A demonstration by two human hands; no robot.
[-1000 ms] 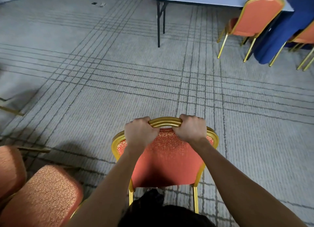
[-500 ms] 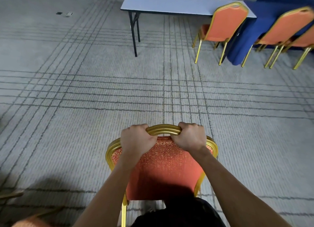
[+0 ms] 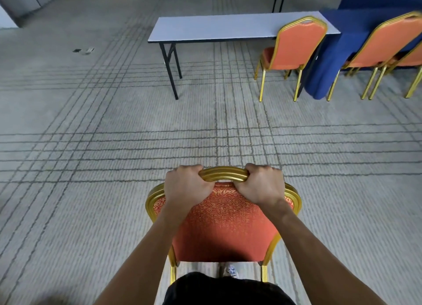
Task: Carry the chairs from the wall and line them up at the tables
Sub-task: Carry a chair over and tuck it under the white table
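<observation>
An orange banquet chair (image 3: pixel 226 222) with a gold frame is right in front of me, its back towards me. My left hand (image 3: pixel 185 187) and my right hand (image 3: pixel 262 186) both grip the gold top rail of its backrest, close together. Its seat and front legs are hidden behind the backrest. Ahead stands a bare white folding table (image 3: pixel 219 27) with black legs. One orange chair (image 3: pixel 294 51) is set at that table's right end. Two more orange chairs (image 3: pixel 386 49) stand at a blue-draped table (image 3: pixel 356 31) on the right.
Grey carpet with dark crossing lines covers the floor between me and the tables. A small floor socket plate (image 3: pixel 83 50) lies at the far left. A wall corner (image 3: pixel 20 3) is at the top left. My shoe (image 3: pixel 230 270) shows under the chair.
The view has swung right and forward: the white table has come to the centre and more chairs at the blue table show. The chairs by the wall at lower left have left the frame. Both hands keep their grip.
</observation>
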